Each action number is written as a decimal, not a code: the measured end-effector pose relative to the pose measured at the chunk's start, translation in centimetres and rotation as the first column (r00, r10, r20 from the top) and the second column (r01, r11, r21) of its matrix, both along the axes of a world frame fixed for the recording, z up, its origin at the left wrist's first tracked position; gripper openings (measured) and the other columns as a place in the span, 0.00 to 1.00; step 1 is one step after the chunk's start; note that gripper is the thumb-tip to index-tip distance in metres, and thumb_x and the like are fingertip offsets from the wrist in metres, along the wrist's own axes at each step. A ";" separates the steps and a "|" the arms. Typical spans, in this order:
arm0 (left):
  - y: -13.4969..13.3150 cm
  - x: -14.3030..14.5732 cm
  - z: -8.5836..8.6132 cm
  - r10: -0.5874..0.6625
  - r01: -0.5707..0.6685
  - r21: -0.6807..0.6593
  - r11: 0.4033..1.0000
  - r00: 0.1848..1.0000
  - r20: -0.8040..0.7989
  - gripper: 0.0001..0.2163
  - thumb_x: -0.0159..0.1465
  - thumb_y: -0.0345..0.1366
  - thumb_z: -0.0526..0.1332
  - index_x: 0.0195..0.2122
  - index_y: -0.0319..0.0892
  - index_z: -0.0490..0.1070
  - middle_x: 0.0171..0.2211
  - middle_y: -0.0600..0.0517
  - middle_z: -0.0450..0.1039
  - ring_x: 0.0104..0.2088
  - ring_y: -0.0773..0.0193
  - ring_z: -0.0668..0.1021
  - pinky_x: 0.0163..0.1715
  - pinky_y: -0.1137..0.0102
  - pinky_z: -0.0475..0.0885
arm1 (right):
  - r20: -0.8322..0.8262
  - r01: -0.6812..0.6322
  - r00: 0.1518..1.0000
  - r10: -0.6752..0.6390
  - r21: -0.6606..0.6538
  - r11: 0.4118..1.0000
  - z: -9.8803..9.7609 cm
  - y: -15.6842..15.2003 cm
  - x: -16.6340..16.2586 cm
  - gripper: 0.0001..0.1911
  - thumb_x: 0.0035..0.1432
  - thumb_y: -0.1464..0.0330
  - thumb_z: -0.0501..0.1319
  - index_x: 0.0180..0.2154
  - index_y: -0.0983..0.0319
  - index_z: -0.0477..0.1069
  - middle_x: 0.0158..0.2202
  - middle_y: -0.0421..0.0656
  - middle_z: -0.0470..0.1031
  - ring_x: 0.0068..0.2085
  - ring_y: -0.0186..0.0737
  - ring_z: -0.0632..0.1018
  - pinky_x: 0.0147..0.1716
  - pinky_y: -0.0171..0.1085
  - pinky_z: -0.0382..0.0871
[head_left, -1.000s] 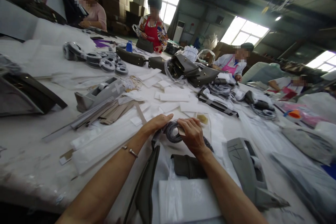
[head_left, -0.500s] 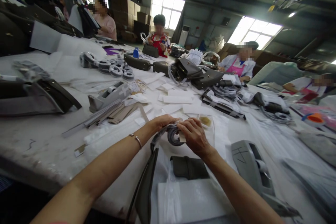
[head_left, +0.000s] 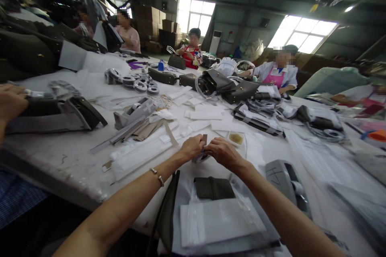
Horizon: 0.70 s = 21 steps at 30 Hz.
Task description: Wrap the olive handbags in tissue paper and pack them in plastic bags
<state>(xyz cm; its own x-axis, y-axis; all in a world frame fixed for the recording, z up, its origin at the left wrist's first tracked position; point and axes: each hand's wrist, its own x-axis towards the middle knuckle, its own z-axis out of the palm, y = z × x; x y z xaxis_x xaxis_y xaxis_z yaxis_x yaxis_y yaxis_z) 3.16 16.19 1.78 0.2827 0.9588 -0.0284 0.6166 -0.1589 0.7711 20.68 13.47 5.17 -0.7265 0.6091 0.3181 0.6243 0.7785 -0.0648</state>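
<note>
My left hand [head_left: 193,147] and my right hand [head_left: 221,151] meet over the table, both with fingers closed around a coiled, plastic-wrapped bag strap [head_left: 200,158]. A small grey-brown card strip [head_left: 205,139] stands up between my fingertips. My hands hide most of the coil. Below them, close to my body, lies a dark olive handbag [head_left: 168,213] with pale sheeting. On the sheeting rest a dark folded pouch-like piece [head_left: 214,188] and a white packet in clear plastic [head_left: 221,221].
A grey tape dispenser [head_left: 288,186] stands right; another [head_left: 135,110] lies left beside brown card strips [head_left: 150,131]. A small dish [head_left: 236,138] sits beyond my right hand. Wrapped strap coils [head_left: 140,86] and handbags [head_left: 214,82] lie farther back. A co-worker's hand [head_left: 12,100] is at far left.
The card strip, earlier hanging below my right fingers, now points up between both hands. My hands cover more of the coil. A co-worker's hand has come into view at left.
</note>
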 end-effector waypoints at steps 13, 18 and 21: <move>-3.0 -0.2 -1.2 -0.011 0.003 0.056 0.998 0.990 0.140 0.11 0.64 0.43 0.54 0.35 0.43 0.71 0.33 0.53 0.76 0.35 0.63 0.76 0.35 0.71 0.68 | -0.213 0.247 0.876 -0.432 -0.573 0.782 1.1 0.7 -0.5 0.04 0.47 0.69 0.65 0.28 0.61 0.73 0.21 0.35 0.72 0.25 0.34 0.72 0.24 0.31 0.61; -3.9 -0.6 -1.8 -0.009 -0.002 0.046 0.999 0.975 0.224 0.10 0.58 0.42 0.61 0.35 0.42 0.71 0.32 0.54 0.76 0.34 0.63 0.76 0.34 0.72 0.69 | -0.323 0.228 0.754 -0.573 -0.689 0.688 -0.6 0.9 -0.7 0.15 0.41 0.67 0.67 0.35 0.61 0.72 0.27 0.37 0.74 0.27 0.35 0.74 0.26 0.32 0.65; -4.0 -0.5 -2.0 0.044 -0.054 0.037 0.998 0.972 0.232 0.11 0.56 0.43 0.63 0.36 0.42 0.69 0.33 0.53 0.75 0.34 0.63 0.76 0.34 0.71 0.69 | -0.244 0.237 0.777 -0.580 -0.740 0.629 -0.5 0.5 -0.9 0.09 0.44 0.64 0.66 0.27 0.63 0.73 0.23 0.37 0.73 0.26 0.34 0.72 0.25 0.32 0.62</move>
<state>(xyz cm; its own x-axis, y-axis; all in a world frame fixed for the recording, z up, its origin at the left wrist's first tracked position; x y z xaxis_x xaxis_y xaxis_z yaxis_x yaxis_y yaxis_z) 2.65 12.22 -0.26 0.2295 0.9705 0.0733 0.4307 -0.1688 0.8866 19.82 14.01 4.64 -0.2347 0.9692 -0.0746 0.6321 0.0938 -0.7692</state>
